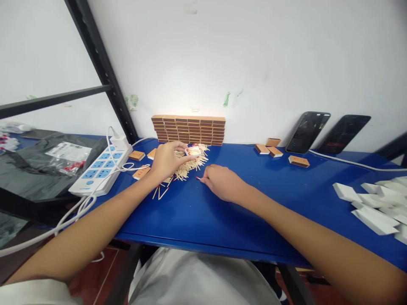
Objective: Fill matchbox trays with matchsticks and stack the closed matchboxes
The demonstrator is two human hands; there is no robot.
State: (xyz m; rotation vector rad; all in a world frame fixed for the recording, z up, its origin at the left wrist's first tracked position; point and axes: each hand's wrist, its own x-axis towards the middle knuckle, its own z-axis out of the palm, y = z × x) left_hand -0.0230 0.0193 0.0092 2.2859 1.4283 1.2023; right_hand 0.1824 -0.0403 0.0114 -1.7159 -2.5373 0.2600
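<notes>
A small white matchbox tray (193, 151) with red-tipped matches in it is pinched between the thumb and fingers of my left hand (168, 159), above a loose pile of matches (183, 171). To the right of the pile, low over the blue table, my right hand (221, 182) has its fingers closed on a match (199, 178), whose red tip points left. A few stray matches (161, 192) lie at the pile's near left. Behind the pile, against the wall, stands a stacked row of matchboxes (189, 129).
Loose matchboxes (136, 155) lie left of the pile, and several more (299, 161) sit to the right. A white power strip (101, 167) with cables stands at the left. Two phones (308, 132) lean on the wall. White folded paper pieces (375, 207) cover the right end.
</notes>
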